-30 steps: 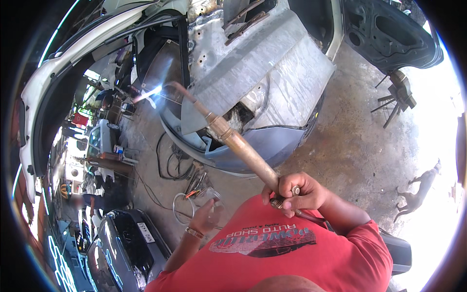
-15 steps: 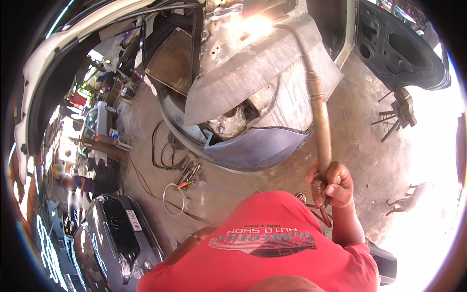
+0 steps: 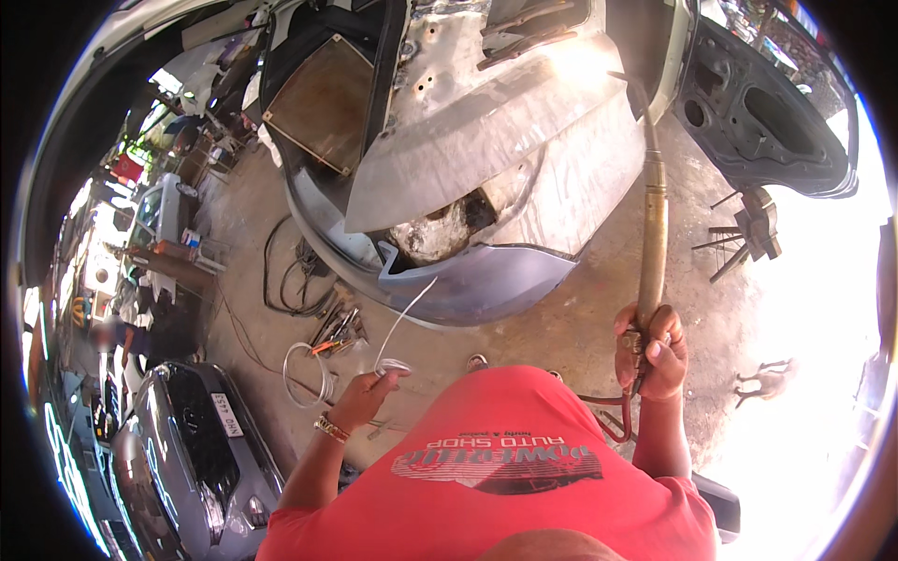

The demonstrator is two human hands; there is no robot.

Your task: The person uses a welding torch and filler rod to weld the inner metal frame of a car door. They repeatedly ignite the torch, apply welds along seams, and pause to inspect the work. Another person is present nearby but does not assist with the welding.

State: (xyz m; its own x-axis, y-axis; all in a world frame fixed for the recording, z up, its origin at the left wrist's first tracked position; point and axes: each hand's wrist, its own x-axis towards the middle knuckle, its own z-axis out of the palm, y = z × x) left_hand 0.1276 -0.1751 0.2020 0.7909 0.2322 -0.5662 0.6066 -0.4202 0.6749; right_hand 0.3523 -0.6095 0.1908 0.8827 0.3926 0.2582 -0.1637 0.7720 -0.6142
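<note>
My right hand point(image 3: 662, 360) is closed round the lower end of a long brass gas torch point(image 3: 653, 243). Its thin bent tip points at a bare metal car panel point(image 3: 486, 131), where a bright glow lights the surface near the far right edge. My left hand point(image 3: 363, 397) is pinched on a thin, pale metal wire point(image 3: 404, 321), which slants up toward the bluish bumper point(image 3: 486, 285); a few bent loops of it show at the fingers. The red hose point(image 3: 625, 425) hangs below my right hand.
Dark clamp-like tools point(image 3: 524, 35) lie on the panel. Hand tools point(image 3: 339, 332), a pale wire coil point(image 3: 297, 374) and dark cables point(image 3: 290, 280) lie on the floor. A dark car point(image 3: 187, 449) stands at left, a dark door panel point(image 3: 772, 103) and stool point(image 3: 756, 224) at right. A dog point(image 3: 765, 381) is beyond my right hand.
My left hand has come into view from beside my body, holding the wire. The torch has shifted right and stands more upright; the glow at the panel is smaller.
</note>
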